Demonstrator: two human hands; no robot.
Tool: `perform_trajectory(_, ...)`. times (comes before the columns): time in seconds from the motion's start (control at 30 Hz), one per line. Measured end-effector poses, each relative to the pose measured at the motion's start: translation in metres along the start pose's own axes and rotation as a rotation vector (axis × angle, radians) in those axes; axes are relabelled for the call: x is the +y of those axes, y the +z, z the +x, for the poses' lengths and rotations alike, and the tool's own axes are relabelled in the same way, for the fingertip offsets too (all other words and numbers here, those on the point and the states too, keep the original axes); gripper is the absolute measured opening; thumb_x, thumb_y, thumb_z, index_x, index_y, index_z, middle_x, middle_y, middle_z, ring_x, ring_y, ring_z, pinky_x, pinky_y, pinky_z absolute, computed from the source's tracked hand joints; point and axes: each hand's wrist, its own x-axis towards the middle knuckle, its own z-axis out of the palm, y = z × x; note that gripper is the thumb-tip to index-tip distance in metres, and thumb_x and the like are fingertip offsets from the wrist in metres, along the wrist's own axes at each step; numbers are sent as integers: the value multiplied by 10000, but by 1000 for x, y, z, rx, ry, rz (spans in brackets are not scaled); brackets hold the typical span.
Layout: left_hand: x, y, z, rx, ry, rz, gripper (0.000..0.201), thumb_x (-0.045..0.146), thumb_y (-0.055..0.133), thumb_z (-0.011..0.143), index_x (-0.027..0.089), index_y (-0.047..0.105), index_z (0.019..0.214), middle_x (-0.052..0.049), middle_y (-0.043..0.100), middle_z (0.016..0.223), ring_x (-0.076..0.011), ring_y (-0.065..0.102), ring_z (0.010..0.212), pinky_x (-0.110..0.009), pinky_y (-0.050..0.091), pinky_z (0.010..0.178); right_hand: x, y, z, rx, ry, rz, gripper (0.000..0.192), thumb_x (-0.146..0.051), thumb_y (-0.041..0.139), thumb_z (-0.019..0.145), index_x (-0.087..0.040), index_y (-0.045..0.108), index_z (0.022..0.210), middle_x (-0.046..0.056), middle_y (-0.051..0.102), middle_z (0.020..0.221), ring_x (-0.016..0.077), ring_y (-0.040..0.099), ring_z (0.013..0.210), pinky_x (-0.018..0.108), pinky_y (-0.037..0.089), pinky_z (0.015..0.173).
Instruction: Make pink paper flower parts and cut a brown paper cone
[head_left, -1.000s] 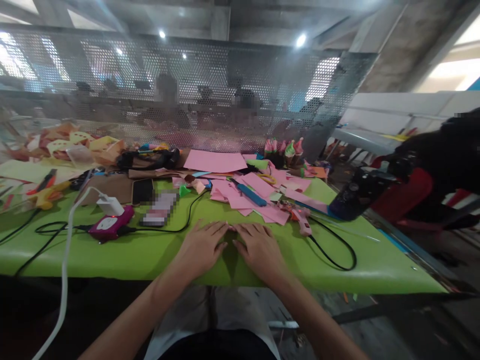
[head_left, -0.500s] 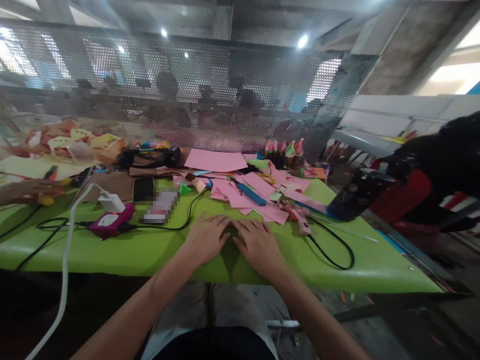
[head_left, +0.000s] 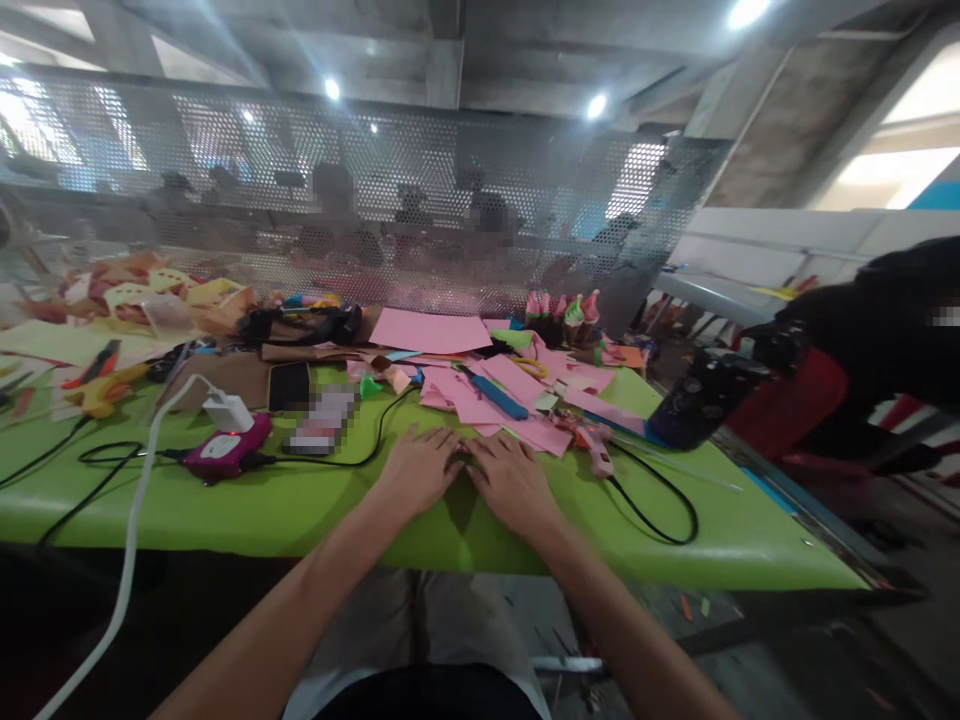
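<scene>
**Both hands flat on the green table**

Head view: the left hand [head_left: 416,470] and the right hand [head_left: 510,480] are laid palm down, side by side, on the green table [head_left: 285,505], near its front edge. The fingers of both hands are stretched out and only slightly spread; nothing is pinched or gripped. The fingertips of the two hands are brought close together in the middle, just short of touching — whether a small sheet is pressed under them cannot be told.

Just beyond the fingertips a heap of pink paper [head_left: 480,395] is spread over the table, with a blue knife [head_left: 495,393] lying on top of it. A larger pink sheet [head_left: 431,330] is seen further back. To the right of the right hand a pink glue gun [head_left: 596,445] is lying, and its black cord [head_left: 660,505] is looped across the green surface.

To the left of the left hand a dark phone [head_left: 288,385] lies flat, and a pink gadget [head_left: 225,450] is seen with a white charger [head_left: 227,412] just behind it — a white cable [head_left: 127,540] runs from the charger down over the front edge. At the far right a person in dark clothes [head_left: 877,340] is partly seen beside the table.
</scene>
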Motion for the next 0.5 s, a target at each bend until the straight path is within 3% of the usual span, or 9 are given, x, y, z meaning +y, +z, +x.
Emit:
perform_trajectory(0.3,0,-1,-12,9,22,-13,431,331,432,941,204,447,1352,-71,520,1395,-230,469,1280,-499,294,1092,-1,5,-7,15,-21,-21,367,-307,509,939,-199,539,1288,86,570,1294,267,433,1190,434,320,1005)
perform_trajectory(0.5,-7,5,5,7,16,22,340,229,436,936,199,553,1255,-81,609,1293,-240,539,1203,-482,353,1033,6,4,3,-13,40,-44,303,-240,508,936,-243,598,1225,85,607,1160,261,483,1096,393,385,914)
